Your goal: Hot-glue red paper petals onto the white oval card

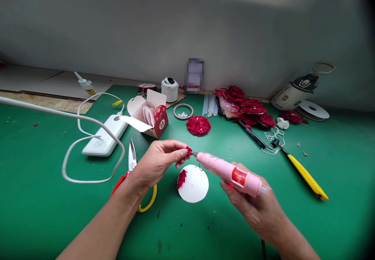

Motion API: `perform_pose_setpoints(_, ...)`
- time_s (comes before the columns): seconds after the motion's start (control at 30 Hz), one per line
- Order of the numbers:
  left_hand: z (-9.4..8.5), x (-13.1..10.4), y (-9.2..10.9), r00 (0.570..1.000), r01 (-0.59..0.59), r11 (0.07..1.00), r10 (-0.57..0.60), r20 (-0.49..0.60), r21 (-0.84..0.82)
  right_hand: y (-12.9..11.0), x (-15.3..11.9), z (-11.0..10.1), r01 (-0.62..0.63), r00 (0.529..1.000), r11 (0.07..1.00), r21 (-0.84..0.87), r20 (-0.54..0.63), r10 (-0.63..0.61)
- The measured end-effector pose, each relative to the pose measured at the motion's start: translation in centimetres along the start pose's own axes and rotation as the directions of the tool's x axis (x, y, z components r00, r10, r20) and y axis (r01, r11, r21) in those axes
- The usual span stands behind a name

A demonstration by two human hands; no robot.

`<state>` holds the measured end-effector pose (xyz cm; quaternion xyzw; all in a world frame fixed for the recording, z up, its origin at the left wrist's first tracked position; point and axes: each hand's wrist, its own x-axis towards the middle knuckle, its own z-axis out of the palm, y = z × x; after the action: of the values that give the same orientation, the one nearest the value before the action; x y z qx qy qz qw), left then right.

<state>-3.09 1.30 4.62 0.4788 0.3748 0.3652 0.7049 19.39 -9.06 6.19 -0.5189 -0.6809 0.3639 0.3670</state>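
Between the thumb and fingers of my left hand (159, 160) is a small piece of red ribbon (189, 151). My right hand (254, 201) grips a pink hot glue gun (225, 170), whose metal nozzle meets the ribbon piece or sits right beside it. Below them on the table lies a white paper disc (195, 186), with a red ribbon petal (182, 178) at its left edge. Scissors (132, 158) with red and yellow handles lie partly hidden under my left forearm. Just beyond my hands rests a round red ribbon flower (198, 126).
An open box (158, 117) and a white power bank (105, 137) with a looping cable stand at left. Glue sticks (209, 104), more red flowers (249, 107) and a bottle (295, 90) line the back. A yellow utility knife (307, 176) lies right on the green table (331, 228).
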Motion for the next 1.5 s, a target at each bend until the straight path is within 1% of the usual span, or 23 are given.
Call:
perform_pose_setpoints(0.17,0.0,0.0,0.0,1.000,-0.005,1.000,0.005,0.000,0.017,0.0,0.1,0.1,-0.023,1.000,0.999,0.038,0.007,0.023)
perform_pose_setpoints(0.3,0.0,0.0,0.0,1.000,-0.020,0.999,0.020,-0.006,0.046,-0.4,0.2,-0.1,-0.093,0.995,0.995,0.036,0.025,0.092)
perform_pose_setpoints(0.37,0.0,0.0,0.0,1.000,-0.023,0.998,0.023,-0.008,0.066,-0.5,0.4,-0.2,-0.106,0.994,0.994,0.023,0.029,0.105)
perform_pose_setpoints(0.53,-0.1,0.1,-0.2,0.999,-0.027,0.995,0.029,-0.026,0.095,-0.2,0.5,-0.3,-0.082,0.996,0.996,0.020,0.023,0.081)
perform_pose_setpoints(0.7,-0.2,0.3,-0.4,0.999,-0.038,0.991,0.039,0.000,0.132,0.7,0.5,-0.1,-0.061,0.997,0.998,0.018,0.041,0.061)
perform_pose_setpoints(0.87,0.0,0.4,-0.6,0.999,-0.034,0.984,0.035,-0.005,0.174,0.7,0.6,-0.3,-0.065,0.996,0.997,-0.036,0.053,0.067)
perform_pose_setpoints(0.93,0.0,0.5,-0.5,0.999,-0.040,0.986,0.045,-0.029,0.164,0.6,0.6,-0.5,-0.043,0.995,0.998,-0.054,0.084,0.047)
perform_pose_setpoints(1.03,-0.2,0.6,-0.3,0.991,-0.070,0.990,0.083,-0.100,0.124,0.6,0.7,-0.9,-0.012,0.990,0.998,-0.061,0.142,0.021)
perform_pose_setpoints(1.1,-0.4,0.7,-0.1,0.983,-0.091,0.992,0.104,-0.153,0.092,1.1,0.7,-1.3,-0.016,0.989,0.998,-0.065,0.144,0.026)
perform_pose_setpoints(1.2,-0.6,0.6,0.0,0.972,-0.117,0.991,0.127,-0.197,0.059,2.6,0.8,-2.1,-0.057,0.994,0.994,-0.093,0.089,0.065)
perform_pose_setpoints(1.3,-0.4,0.4,0.0,0.974,-0.135,0.987,0.148,-0.174,0.083,4.7,1.0,-2.8,-0.119,0.993,0.988,-0.098,-0.028,0.117)
perform_pose_setpoints(1.4,0.3,0.2,-0.2,0.981,-0.123,0.981,0.143,-0.130,0.153,6.5,1.3,-3.1,-0.150,0.980,0.987,-0.064,-0.141,0.140)
perform_pose_setpoints(1.5,0.9,0.2,-0.5,0.986,-0.081,0.963,0.116,-0.122,0.258,7.5,1.4,-2.5,-0.152,0.960,0.982,-0.115,-0.254,0.119)
